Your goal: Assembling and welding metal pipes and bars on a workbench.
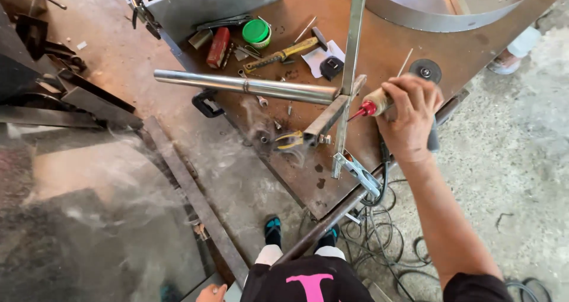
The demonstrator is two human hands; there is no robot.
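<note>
The right hand [411, 117] has its fingers wrapped around a welding holder [374, 104], red tip aimed left at the metal frame [349, 71] joint just beyond. The left hand [211, 292], far lower, is mostly hidden; its fingers cannot be told.

- A rusty steel table [409, 47] carries the work; the right hand [410, 117] hangs over its near edge.
- Left of the hand lies a steel pipe [243, 86].
- Beyond the pipe, further from the hand: a hammer [283, 53], a green lid [256, 32], a red can [218, 47], a metal box [201, 2].
- Just beyond the hand lies a grinding disc [425, 71].
- Below the hand, a clamp [359, 173] grips the table edge.
</note>
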